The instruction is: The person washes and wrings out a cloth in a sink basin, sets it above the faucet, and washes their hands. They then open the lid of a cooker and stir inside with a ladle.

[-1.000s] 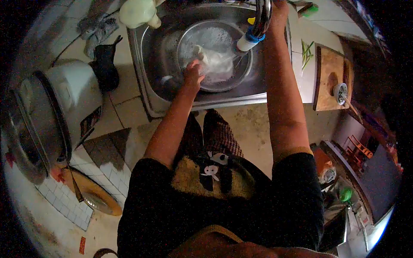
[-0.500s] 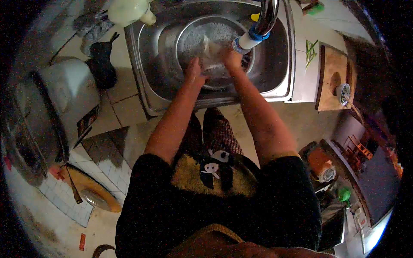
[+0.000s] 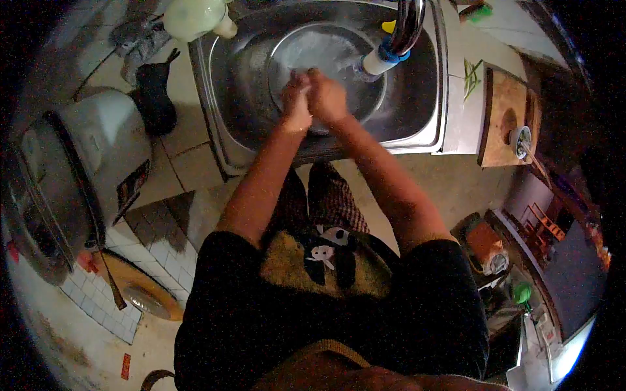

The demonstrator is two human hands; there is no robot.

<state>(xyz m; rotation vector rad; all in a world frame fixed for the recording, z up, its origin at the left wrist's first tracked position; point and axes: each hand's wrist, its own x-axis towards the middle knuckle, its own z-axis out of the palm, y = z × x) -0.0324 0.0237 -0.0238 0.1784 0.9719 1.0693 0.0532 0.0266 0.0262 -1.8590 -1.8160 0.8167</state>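
Over a round metal basin [image 3: 372, 112] of cloudy water, my left hand [image 3: 297, 104] and my right hand [image 3: 327, 98] are pressed together with their fingers curled. What they hold is hidden; the white cloth seen earlier cannot be made out apart from them. The basin sits inside a steel sink [image 3: 417, 104]. A faucet with a white and blue nozzle [image 3: 380, 60] reaches in just to the right of my hands.
A pale green container [image 3: 195, 16] is at the sink's upper left, near a black cloth [image 3: 155, 98]. A grey appliance [image 3: 111, 137] stands on the left. On the right lies a cutting board [image 3: 497, 124] with a small bowl [image 3: 520, 142].
My right hand has come down from the faucet into the basin and against my left hand. Both hands have closed together, and the white cloth no longer shows spread in the water.
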